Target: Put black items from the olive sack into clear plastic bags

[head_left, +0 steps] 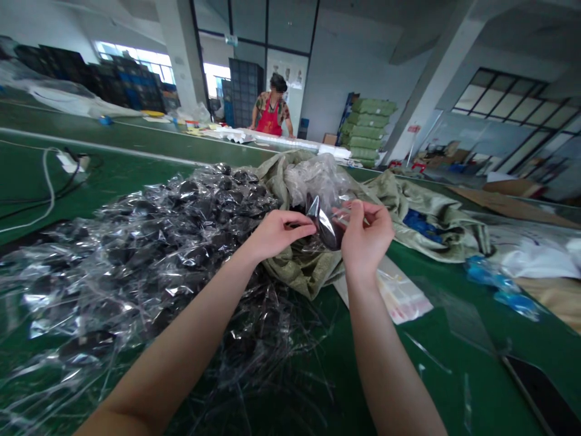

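Note:
Between my two hands is a dark, shiny oval item in clear plastic film (327, 229). My left hand (284, 231) pinches its left edge between thumb and fingers. On the other side my right hand (367, 233) has its fingers closed on the clear film at the item's right edge. Just behind and below the hands lies an open olive woven sack (302, 274) with clear plastic bags (313, 178) at its mouth. A large heap of dark items in clear wrappers (181, 242) spreads to the left of the hands, partly behind my left forearm.
A phone (542, 387) lies at the lower right of the green table (454, 321). Printed plastic bags (402, 293) and blue plastic (502, 284) are on the right. A power strip (72, 162) with cables sits at left. A person in a red apron (270, 118) stands across the table.

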A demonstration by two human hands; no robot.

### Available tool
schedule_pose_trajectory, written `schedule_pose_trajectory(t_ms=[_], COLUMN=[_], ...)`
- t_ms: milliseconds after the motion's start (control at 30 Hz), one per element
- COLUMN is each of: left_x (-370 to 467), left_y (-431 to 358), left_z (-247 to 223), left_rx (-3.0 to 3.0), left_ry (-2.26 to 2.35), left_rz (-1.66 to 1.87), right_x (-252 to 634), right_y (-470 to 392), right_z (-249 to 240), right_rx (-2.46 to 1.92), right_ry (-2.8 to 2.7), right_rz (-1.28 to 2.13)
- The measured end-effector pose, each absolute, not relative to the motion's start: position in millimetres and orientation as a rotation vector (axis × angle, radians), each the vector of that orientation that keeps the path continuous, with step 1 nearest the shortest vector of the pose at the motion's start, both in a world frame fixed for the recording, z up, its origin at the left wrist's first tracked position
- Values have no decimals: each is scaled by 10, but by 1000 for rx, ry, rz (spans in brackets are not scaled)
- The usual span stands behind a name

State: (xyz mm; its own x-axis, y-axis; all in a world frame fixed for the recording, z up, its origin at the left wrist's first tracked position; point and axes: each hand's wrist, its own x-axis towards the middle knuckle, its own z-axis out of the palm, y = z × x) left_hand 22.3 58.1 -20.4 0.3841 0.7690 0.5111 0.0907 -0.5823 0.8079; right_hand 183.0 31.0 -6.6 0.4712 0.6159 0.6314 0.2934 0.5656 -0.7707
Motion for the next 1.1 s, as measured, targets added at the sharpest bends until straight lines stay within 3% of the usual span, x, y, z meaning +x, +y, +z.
schedule_pose_trajectory(t_ms=[400, 733, 1100], left_x=[304, 251, 86], left_y=[493, 619, 679], left_z=[-200, -246, -195], left_rx=[1989, 1687, 1666], left_ry=[1002, 934, 938], left_rz=[1542, 1754, 1721], right_x=[1851, 1879, 1993], right_y=[339, 303, 356], right_z=[-89, 8, -39], right_rx=[-1033, -994, -1008], right_ry=[-1090, -1321, -1585], right_rz=[210, 888, 528])
